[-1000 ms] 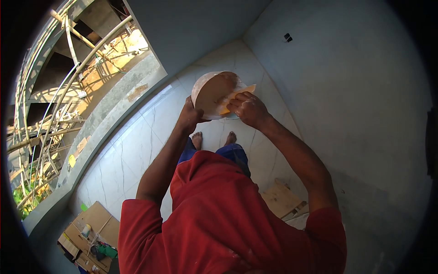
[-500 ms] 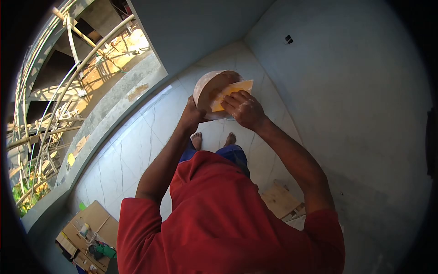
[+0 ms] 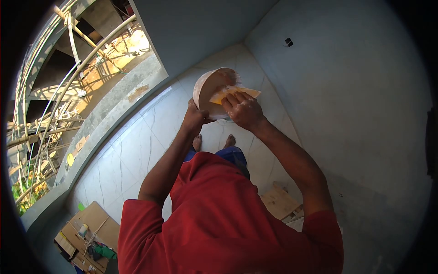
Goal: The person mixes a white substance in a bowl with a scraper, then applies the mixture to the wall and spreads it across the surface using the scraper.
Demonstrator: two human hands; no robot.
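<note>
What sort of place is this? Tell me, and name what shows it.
Probably a room in a building under construction or renovation: bare grey plastered walls, new white floor tiles, bamboo scaffolding outside the opening, and cardboard with supplies on the floor.

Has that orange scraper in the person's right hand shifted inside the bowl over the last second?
Yes. The orange scraper has turned flatter and slid toward the bowl's upper, far rim, with the right hand following it.
</note>
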